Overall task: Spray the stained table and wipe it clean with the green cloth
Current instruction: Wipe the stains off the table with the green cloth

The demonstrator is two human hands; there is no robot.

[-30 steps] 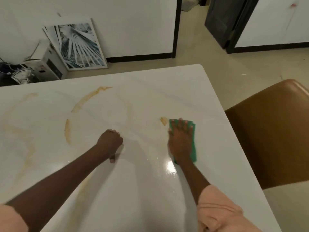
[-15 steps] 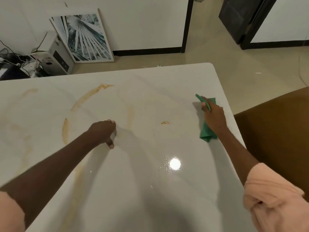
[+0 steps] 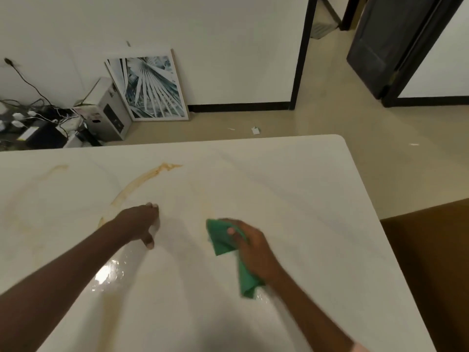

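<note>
The white table [image 3: 291, 189] carries a curved brown stain [image 3: 137, 184] at its far left-middle and fainter yellowish smears [image 3: 22, 224] to the left. My right hand [image 3: 251, 247] grips the green cloth [image 3: 223, 240] and holds it down on the tabletop near the middle. My left hand [image 3: 144, 222] rests on the table as a fist, thumb down, just right of the curved stain and apart from the cloth. The surface in front of both hands shines wet. No spray bottle is in view.
A brown chair [image 3: 431, 262] stands against the table's right edge. On the floor beyond the table are a framed leaf picture [image 3: 149, 87], a white box [image 3: 109, 110] and tangled cables [image 3: 33, 118]. A dark door [image 3: 380, 41] stands at the back right.
My right hand has swept the green cloth from the table's right edge back toward the middle. The small brown spot near the middle no longer shows. My left fist stays in place.
</note>
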